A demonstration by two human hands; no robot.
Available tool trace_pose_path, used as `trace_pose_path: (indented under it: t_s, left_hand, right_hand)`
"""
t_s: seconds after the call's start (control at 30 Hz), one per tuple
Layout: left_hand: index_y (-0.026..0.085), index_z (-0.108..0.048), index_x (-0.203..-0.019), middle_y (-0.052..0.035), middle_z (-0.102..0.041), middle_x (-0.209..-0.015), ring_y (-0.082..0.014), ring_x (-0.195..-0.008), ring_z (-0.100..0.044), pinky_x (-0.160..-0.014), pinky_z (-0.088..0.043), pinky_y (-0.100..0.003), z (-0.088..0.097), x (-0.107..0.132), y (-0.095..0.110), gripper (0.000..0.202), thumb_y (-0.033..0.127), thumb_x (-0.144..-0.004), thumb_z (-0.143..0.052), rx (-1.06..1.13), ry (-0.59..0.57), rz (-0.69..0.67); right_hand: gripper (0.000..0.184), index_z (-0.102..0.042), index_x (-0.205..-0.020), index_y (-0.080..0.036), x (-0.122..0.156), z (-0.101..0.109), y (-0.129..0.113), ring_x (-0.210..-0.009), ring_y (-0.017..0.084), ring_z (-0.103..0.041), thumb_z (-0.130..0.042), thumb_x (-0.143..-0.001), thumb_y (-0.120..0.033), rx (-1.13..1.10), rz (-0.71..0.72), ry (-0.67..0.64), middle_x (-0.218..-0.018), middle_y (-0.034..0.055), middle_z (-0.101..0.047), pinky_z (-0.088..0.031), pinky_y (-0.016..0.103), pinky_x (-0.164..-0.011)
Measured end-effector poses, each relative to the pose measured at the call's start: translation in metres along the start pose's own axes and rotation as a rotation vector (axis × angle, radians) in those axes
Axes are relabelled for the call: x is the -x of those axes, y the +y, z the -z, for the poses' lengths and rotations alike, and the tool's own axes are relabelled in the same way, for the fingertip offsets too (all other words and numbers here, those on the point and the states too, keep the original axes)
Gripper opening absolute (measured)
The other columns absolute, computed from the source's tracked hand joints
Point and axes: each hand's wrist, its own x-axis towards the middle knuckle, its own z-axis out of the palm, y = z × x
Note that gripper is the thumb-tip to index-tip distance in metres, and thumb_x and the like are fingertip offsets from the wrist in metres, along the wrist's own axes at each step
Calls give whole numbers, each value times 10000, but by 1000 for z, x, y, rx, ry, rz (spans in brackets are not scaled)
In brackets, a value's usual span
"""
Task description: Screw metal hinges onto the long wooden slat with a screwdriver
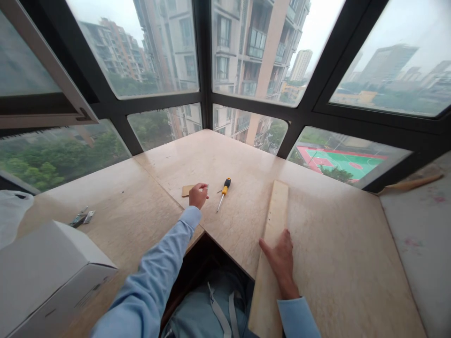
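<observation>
My left hand (198,195) reaches out over the beige marble sill (334,253), its fingers curled in a pinch on something small I cannot make out. It sits over a small flat wooden piece (186,190). A screwdriver (223,193) with a yellow and black handle lies just right of that hand. My right hand (280,259) rests flat, fingers stretched, on a long pale wooden plank (273,234) that runs from the sill's near edge toward the windows.
A white cardboard box (45,272) stands at the near left, with small metal hardware (81,218) behind it. A white plastic bag (12,211) sits at far left. Black-framed windows (206,101) wrap the sill. A wooden stick (412,184) lies at right.
</observation>
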Motion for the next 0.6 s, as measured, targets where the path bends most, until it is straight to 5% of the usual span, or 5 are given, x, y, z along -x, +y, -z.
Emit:
trace_pose_path:
  t_s: [0.17,0.33,0.47,0.6]
  left_hand:
    - [135,-691,-955,-56,-705,-1013,-78,-509,-630,-476,-461,-178,-57,69,27,214,181,-835,-519,195,-111,-78]
    - [124,-692,-910,-77,-696,-997,-67,-486,-590,-473,-483,-196,-106,139,31,202,131,-818,-513,266,-330,-237]
    - [140,-697,-856,-64,-702,-887,-95,-557,-618,-557,-522,-218,-122,157,25,194,88,-781,-526,244,-403,-305]
    - [127,-676,-876,-77,-697,-894,-101,-537,-625,-471,-488,-205,-123,150,21,197,136,-811,-490,332,-417,-133]
  right_hand:
    - [1041,-285,-1454,79,-1,5,-4,-1397,410,-324,-630,-706,-558,-60,-22,-1,-1474,330,-337,-270,527,-1147]
    - [988,-275,-1484,11,-4,20,-13,-1398,369,-357,-693,-679,-381,-60,-43,-9,-1481,266,-379,-329,488,-1138]
    - [986,-283,-1486,6,-5,28,-15,-1404,352,-359,-704,-662,-337,-73,-78,0,-1493,250,-376,-318,469,-1156]
    - [1004,-272,-1497,3,-7,30,-18,-1408,343,-361,-712,-663,-344,-101,-111,9,-1502,246,-367,-316,463,-1162]
